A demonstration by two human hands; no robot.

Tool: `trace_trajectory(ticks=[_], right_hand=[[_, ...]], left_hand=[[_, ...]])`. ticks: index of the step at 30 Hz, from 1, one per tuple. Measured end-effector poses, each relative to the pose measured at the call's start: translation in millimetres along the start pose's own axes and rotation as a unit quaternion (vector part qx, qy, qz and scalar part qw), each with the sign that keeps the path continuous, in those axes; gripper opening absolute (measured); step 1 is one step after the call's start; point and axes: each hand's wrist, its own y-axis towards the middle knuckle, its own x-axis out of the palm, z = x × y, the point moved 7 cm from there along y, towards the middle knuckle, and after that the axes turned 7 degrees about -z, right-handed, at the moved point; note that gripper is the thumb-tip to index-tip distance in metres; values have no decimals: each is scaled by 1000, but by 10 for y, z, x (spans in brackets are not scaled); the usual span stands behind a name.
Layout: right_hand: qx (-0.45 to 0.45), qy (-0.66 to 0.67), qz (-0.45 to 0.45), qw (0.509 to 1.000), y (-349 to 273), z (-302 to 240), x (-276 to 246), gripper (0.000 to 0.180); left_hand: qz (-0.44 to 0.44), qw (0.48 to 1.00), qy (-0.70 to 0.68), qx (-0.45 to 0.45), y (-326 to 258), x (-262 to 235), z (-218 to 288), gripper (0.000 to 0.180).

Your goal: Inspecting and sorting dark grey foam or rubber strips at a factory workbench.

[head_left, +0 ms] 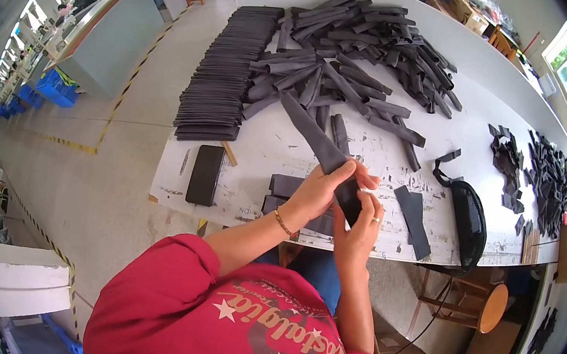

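Both my hands are raised over the near part of the white table, closed on one long dark grey fabric strip. The strip slants up and left toward the loose heap. My left hand pinches it near its lower end, thumb on top. My right hand, wearing a ring, grips that lower end with its fingertips. A small white bit shows between the fingers; I cannot make out what it is. Beneath my hands lie folded dark pieces, partly hidden by my left arm and hand.
A neat row of stacked dark strips lines the left side. Behind is a heap of loose strips. A black phone-like slab lies at left; two flat dark pieces, a black pouch and scraps at right.
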Motion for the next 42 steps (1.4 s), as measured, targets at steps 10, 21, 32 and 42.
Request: trace_trajectory(ticks=[10, 21, 32, 42], right_hand=[[-14, 13, -77, 997, 117, -53, -20, 26], [-30, 63, -111, 991, 118, 16, 59, 12], [-103, 61, -64, 991, 158, -119, -182, 17], [-106, 67, -75, 989, 178, -155, -125, 15]], left_hand=[[78, 997, -15, 16, -85, -127, 85, 31], [88, 996, -19, 4, -186, 6, -23, 36], [63, 991, -13, 114, -211, 183, 296, 34], [81, 988, -68, 115, -267, 158, 99, 31]])
